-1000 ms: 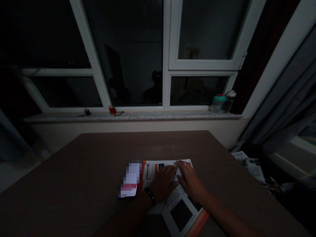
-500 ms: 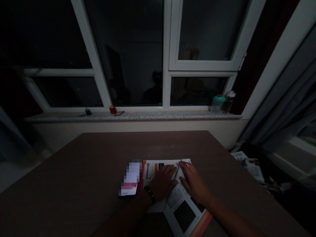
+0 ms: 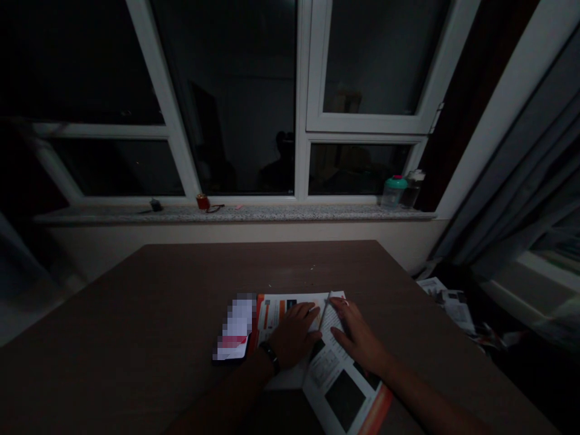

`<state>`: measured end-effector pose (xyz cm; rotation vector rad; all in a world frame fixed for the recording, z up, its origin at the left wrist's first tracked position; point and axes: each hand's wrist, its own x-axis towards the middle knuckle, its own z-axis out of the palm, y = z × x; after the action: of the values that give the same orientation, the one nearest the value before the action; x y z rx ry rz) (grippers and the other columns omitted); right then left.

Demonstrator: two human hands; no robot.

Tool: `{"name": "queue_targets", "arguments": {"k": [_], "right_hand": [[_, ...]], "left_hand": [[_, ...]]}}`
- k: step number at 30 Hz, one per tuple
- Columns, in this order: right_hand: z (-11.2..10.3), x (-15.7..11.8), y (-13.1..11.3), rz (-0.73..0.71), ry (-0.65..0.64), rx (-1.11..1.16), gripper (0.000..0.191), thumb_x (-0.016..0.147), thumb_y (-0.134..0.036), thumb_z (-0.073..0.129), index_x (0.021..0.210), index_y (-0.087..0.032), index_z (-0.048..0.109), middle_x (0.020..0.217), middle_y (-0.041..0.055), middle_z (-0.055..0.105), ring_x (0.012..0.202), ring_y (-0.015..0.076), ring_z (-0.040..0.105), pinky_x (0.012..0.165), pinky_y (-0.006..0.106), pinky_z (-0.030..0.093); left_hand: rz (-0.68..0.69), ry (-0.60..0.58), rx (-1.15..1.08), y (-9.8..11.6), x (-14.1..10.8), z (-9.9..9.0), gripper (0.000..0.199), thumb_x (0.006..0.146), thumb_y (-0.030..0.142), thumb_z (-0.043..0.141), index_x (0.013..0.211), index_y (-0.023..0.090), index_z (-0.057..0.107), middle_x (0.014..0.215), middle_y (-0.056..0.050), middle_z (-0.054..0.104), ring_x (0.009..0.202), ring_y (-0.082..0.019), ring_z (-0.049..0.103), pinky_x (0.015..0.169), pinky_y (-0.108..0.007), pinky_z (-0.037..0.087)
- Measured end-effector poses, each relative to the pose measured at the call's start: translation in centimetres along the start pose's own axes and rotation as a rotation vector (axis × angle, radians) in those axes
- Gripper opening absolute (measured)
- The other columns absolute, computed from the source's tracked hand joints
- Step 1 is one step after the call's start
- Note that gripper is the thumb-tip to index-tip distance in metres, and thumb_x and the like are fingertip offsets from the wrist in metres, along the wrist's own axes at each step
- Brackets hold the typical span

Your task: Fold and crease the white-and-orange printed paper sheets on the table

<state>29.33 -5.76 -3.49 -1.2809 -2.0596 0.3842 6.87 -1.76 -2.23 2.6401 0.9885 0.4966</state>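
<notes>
An open magazine [image 3: 322, 368] with orange-edged printed pages lies on the brown table. My left hand [image 3: 295, 335] rests palm down on its left page, fingers stretched toward the fold, and wears a dark wristband [image 3: 270, 356]. On the right-hand page, just past the fold, lies my right hand [image 3: 360, 338], with its fingers extended and thumb apart. Neither hand grips anything. Parts of both pages are hidden beneath the hands. A phone [image 3: 235, 331] with a lit, pixelated screen sits left of the magazine, close to its edge.
Small white scraps dot the table [image 3: 181, 290] beyond the magazine. Behind it runs a stone windowsill [image 3: 281, 212] bearing a small red jar [image 3: 202, 201], a dark bottle [image 3: 156, 205] and a teal-lidded shaker [image 3: 394, 190]. Papers [image 3: 455, 305] are piled beyond the table's right edge.
The view has shifted slightly, so the surroundings sit further left. My hands are a little further apart across the fold, and more of the page shows between them.
</notes>
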Motion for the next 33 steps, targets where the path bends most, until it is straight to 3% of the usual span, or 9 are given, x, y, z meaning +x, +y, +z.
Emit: {"name": "queue_targets", "arguments": {"k": [26, 33], "right_hand": [[-2.6, -2.6, 2.5, 0.001, -0.121, -0.026, 0.060, 0.091, -0.029, 0.050, 0.147, -0.022, 0.028, 0.147, 0.0130, 0.038, 0.137, 0.0288, 0.032, 0.113, 0.050, 0.030], [-2.5, -2.5, 2.6, -0.032, -0.094, -0.040, 0.060, 0.090, -0.027, 0.052, 0.145, -0.022, 0.031, 0.144, 0.0131, 0.041, 0.133, 0.0288, 0.037, 0.112, 0.048, 0.031]], "left_hand": [[-0.007, -0.042, 0.051, -0.1, -0.2, 0.1, 0.051, 0.092, 0.034, 0.057, 0.139, 0.021, 0.040, 0.146, -0.010, 0.038, 0.136, -0.029, 0.031, 0.111, -0.050, 0.028], [-0.068, -0.064, 0.021, 1.1, 0.5, -0.2, 0.053, 0.091, 0.035, 0.058, 0.138, 0.018, 0.042, 0.147, -0.012, 0.038, 0.136, -0.030, 0.031, 0.112, -0.048, 0.028]]}}
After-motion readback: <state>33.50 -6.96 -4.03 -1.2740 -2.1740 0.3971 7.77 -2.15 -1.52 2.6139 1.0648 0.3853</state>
